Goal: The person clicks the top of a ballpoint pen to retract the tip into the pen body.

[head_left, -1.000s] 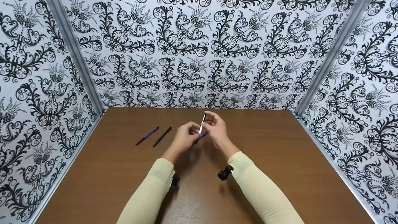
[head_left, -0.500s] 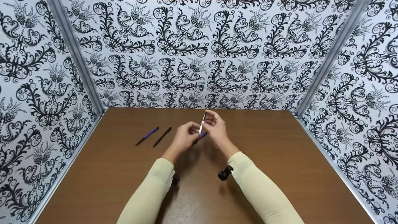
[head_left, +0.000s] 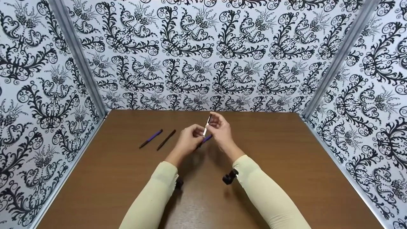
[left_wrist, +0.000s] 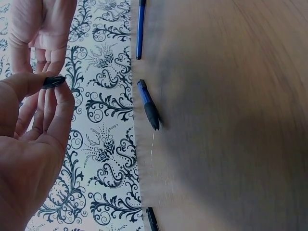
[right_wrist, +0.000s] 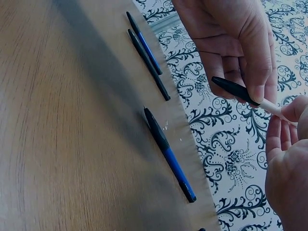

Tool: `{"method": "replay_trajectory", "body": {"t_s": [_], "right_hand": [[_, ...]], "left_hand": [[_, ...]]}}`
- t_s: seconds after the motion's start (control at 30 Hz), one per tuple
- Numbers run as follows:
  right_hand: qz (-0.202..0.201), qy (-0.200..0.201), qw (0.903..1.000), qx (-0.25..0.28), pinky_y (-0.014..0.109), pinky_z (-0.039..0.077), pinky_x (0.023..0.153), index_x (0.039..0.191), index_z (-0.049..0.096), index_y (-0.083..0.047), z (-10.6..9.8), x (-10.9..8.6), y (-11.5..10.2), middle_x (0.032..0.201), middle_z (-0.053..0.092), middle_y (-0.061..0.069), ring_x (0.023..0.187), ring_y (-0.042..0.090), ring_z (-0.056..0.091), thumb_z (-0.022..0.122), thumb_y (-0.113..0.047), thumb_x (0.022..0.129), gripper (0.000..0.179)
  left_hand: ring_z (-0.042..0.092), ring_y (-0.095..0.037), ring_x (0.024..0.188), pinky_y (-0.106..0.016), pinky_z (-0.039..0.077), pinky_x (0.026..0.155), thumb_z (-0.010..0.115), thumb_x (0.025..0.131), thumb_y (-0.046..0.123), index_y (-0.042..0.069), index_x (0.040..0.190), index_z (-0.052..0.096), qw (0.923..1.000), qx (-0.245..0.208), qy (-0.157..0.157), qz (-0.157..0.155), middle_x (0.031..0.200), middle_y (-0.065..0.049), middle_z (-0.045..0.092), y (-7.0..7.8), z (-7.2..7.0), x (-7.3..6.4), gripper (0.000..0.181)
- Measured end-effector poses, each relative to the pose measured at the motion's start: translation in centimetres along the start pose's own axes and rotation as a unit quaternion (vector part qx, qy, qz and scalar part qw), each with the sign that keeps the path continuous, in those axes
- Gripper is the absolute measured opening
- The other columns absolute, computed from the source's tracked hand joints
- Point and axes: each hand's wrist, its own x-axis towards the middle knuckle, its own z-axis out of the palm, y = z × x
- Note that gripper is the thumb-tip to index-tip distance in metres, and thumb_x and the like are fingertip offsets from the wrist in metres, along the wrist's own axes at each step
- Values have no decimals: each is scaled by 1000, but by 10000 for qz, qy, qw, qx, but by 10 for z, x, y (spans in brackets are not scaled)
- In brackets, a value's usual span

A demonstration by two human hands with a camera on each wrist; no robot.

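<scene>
Over the far part of the table (head_left: 270, 143), the left hand (head_left: 187, 140) and right hand (head_left: 222, 133) both pinch the white pen (head_left: 205, 131), which might drop by the blue pen (head_left: 207, 138) below if fingers slip.

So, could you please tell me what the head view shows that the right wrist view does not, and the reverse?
Only the head view shows the left sleeve, the right sleeve and the black wrist camera beside it.

Only the right wrist view shows the black tapered end of the white-and-black pen.

Both show the left hand and right hand holding that pen, two blue-and-black pens and a black pen on the wooden table, and the patterned wall.
</scene>
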Motion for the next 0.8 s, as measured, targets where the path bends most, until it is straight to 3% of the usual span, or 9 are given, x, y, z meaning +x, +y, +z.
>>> {"method": "replay_trajectory", "body": {"t_s": [0.17,0.4,0.8], "right_hand": [[58,31,9999,84,27,58,87,145,65,2,-1,-1,1,118,68,31,99,20,67,74,22,87,62],[151,78,9994,318,25,59,82,145,63,2,-1,-2,4,106,68,10,95,18,67,73,24,87,63],[184,136,9992,325,27,59,85,146,62,1,-1,-3,3,108,69,10,96,20,68,74,24,86,65]], "left_hand": [[72,-20,92,-35,62,86,77,96,-6,1,115,76,10000,18,-34,16,100,-8,76,-2,0,0,20],[72,-22,93,-40,62,87,77,97,-5,2,116,76,9999,30,-106,90,101,-9,75,-6,-2,0,21],[73,-22,92,-36,62,85,77,95,-6,2,116,77,9999,-16,-129,59,100,-8,76,-3,-4,-1,22]]}}
